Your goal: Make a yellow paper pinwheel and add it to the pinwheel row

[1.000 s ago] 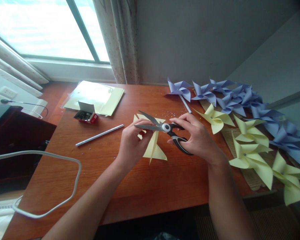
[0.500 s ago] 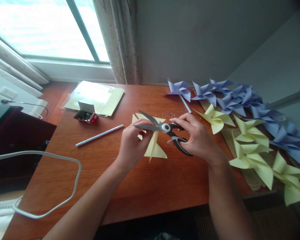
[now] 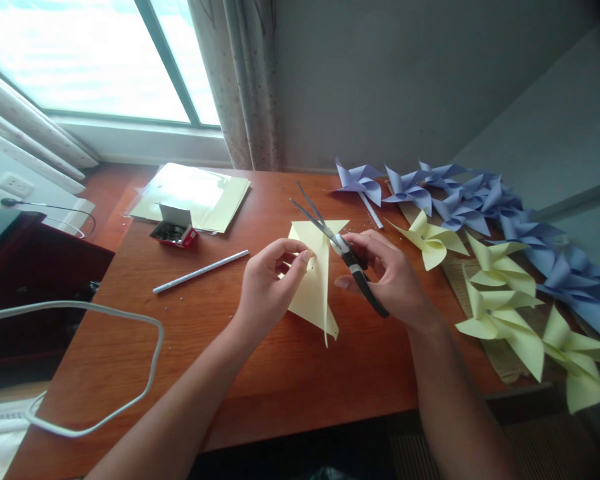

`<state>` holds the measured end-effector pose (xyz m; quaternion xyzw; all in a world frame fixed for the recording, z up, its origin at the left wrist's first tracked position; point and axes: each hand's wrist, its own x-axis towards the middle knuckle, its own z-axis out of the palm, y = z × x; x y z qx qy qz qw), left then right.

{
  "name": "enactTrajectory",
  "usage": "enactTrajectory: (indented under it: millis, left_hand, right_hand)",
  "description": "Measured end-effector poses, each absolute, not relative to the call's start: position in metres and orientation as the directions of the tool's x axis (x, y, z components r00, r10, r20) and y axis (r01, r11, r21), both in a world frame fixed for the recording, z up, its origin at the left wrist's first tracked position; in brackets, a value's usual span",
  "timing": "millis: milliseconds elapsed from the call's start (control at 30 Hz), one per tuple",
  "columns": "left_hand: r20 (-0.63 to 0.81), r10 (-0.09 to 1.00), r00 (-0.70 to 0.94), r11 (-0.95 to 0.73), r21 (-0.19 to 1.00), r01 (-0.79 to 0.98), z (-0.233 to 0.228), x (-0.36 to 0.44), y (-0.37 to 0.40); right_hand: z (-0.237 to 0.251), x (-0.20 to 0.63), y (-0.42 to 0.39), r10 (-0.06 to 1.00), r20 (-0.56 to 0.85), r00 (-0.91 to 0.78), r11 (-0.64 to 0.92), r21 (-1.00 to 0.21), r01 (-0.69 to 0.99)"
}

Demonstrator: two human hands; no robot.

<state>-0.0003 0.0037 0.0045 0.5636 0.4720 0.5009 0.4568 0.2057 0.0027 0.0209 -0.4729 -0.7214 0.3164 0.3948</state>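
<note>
at frame centre, left hand [image 3: 270, 283] with thumb and fingertips pinched together on folded yellow paper [image 3: 310, 303], cut corners spread above a brown table [image 3: 280, 387]. just right of centre, right hand [image 3: 397, 280] wrapped round the dark handles of scissors [image 3: 347, 252], blades slightly apart and angled toward the top of the frame. left of centre, a pale straw [image 3: 200, 272]; farther upper left, an open red box [image 3: 186, 238] beside stacked sheets [image 3: 195, 197]. toward the right edge, yellow pinwheels [image 3: 483, 327] and violet-blue pinwheels [image 3: 360, 179].
</note>
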Motion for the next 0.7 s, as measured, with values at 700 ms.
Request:
enactTrajectory:
  millis: [700]
  left_hand:
    - [0.138,0.986,0.089,-0.134,0.990,-0.052,0.0089,-0.0013,0.0032]
  right_hand:
    - [0.0211,0.1996,0.0008,0.931,0.153,-0.332,0.305,-0.827,0.473]
